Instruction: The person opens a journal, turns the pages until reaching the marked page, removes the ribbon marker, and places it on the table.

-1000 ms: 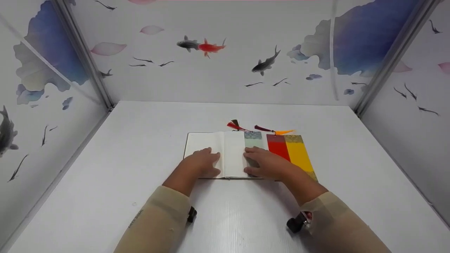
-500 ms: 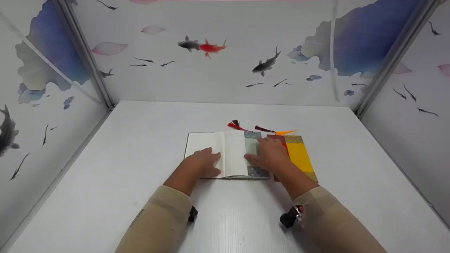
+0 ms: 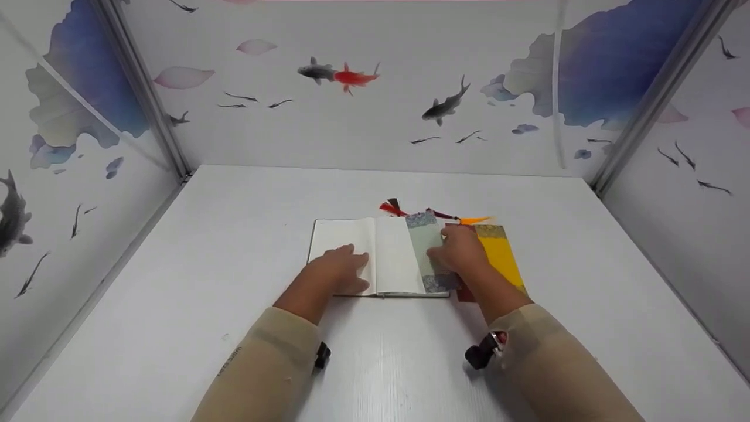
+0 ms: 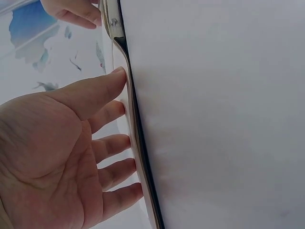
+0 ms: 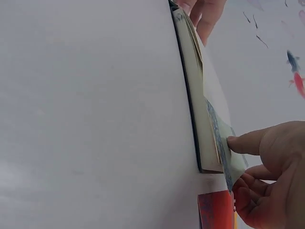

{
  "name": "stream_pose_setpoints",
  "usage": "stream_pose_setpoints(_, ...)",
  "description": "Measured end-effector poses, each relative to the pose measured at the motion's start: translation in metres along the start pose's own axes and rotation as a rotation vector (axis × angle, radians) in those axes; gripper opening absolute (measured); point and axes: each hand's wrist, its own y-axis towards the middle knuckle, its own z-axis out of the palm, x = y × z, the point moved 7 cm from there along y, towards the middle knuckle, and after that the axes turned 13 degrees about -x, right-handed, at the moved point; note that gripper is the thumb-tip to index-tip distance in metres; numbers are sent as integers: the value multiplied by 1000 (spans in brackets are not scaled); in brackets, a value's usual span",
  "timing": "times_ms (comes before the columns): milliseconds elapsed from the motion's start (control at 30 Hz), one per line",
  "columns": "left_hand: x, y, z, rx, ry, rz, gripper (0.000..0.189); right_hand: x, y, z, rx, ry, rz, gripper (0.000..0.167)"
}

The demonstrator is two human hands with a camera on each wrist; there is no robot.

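An open book [image 3: 395, 258] with blank pages lies on the white table. My left hand [image 3: 340, 272] rests on its left page; in the left wrist view the fingertips [image 4: 119, 145] press the paper and the thumb touches near the front edge. My right hand [image 3: 463, 252] pinches the right edge of a pale green bookmark [image 3: 423, 249] with grey patterned ends. Its thumb [image 5: 243, 142] lies on top and curled fingers go underneath. The bookmark slants across the right page and sticks out past the book's side. Under the right hand, a red bookmark [image 5: 217, 210] is mostly hidden.
Just right of the red one lies a yellow bookmark [image 3: 499, 255] with patterned ends. Red and dark tassels [image 3: 391, 206] and an orange tassel [image 3: 476, 220] stretch out behind the book. Printed walls [image 3: 375, 129] with fish enclose the white table [image 3: 246, 234].
My right hand has shifted from the pale green bookmark's face to its right edge and gripped it. The bookmark has tilted and slid rightward over the page. My left hand stays put.
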Motion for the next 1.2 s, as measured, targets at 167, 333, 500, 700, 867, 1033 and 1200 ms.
stream_pose_setpoints(167, 1, 2, 2, 1, 1, -3, 73, -6, 10, -5, 24, 84, 39, 57)
stream_pose_setpoints(333, 2, 5, 3, -1, 22, 10, 73, -11, 16, -6, 23, 122, 47, 48)
stream_pose_setpoints(500, 3, 7, 4, -1, 37, 26, 73, -19, 17, -7, 36, 247, 130, 46)
stream_pose_setpoints(700, 3, 6, 4, -7, 23, 19, 73, -34, 21, -25, 30, 426, 190, 45)
stream_pose_setpoints(867, 3, 4, 1, -18, 22, 31, 72, -56, 27, -50, 28, 503, 209, 48)
stream_pose_setpoints(1033, 1, 2, 0, -13, 16, 30, 72, -86, 36, -71, 18, 520, 258, 55)
stream_pose_setpoints(1200, 0, 1, 0, -6, 10, 13, 72, -117, 46, -86, 11, 511, 318, 56)
